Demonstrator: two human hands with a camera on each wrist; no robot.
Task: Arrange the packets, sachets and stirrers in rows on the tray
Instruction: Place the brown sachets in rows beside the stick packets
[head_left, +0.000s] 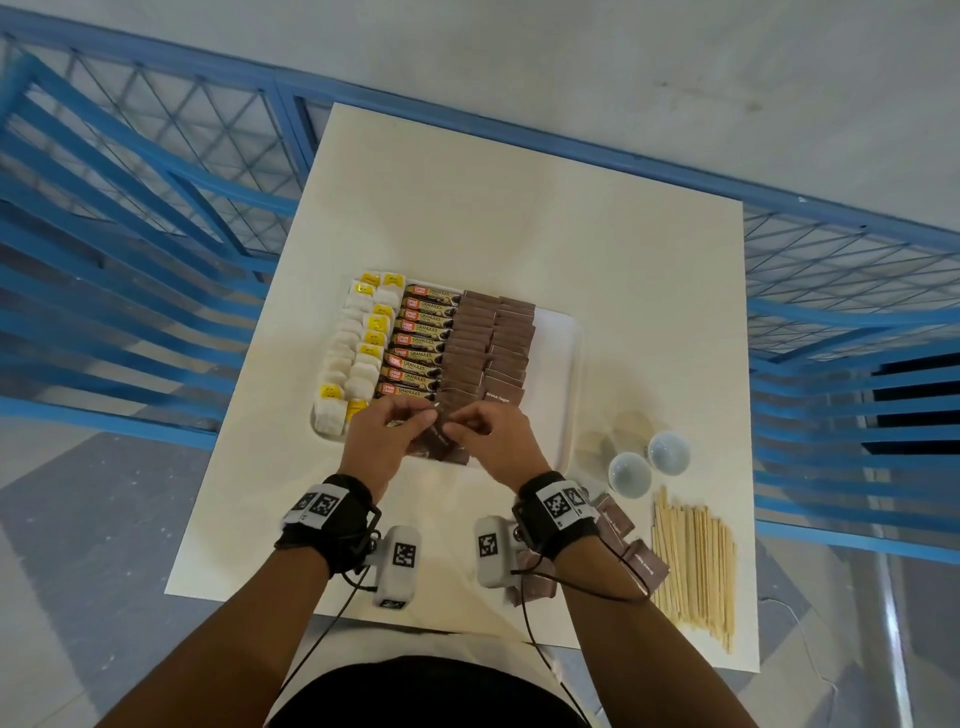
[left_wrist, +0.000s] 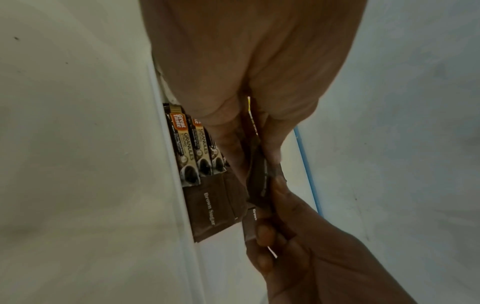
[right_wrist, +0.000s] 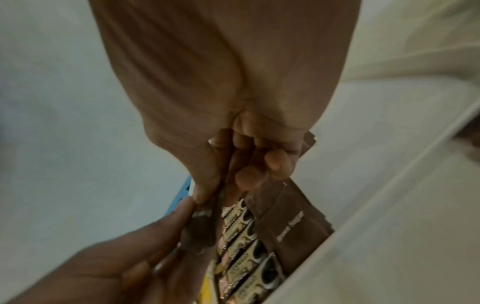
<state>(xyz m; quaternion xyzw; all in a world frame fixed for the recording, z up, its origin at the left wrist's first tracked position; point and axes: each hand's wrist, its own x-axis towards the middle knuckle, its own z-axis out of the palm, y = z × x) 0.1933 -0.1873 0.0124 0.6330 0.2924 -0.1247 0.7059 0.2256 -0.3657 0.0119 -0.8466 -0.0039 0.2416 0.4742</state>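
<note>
A white tray (head_left: 563, 374) holds rows of white and yellow packets (head_left: 358, 353), coffee granule sachets (head_left: 421, 345) and two columns of brown sugar sachets (head_left: 488, 343). Both hands meet over the tray's near edge. My right hand (head_left: 467, 428) grips a small bunch of brown sugar sachets (right_wrist: 262, 166) in its curled fingers. My left hand (head_left: 413, 421) pinches one brown sachet (left_wrist: 255, 181) at the edge of that bunch, thumb against forefinger. Loose brown sachets (head_left: 644, 564) and a pile of wooden stirrers (head_left: 696, 566) lie on the table at the near right.
Two small white bowls (head_left: 630, 474) stand right of the tray, beside faint clear lids (head_left: 623, 426). The white table (head_left: 519, 218) is bordered by blue metal railings (head_left: 130, 234) on both sides. The tray's right strip is bare.
</note>
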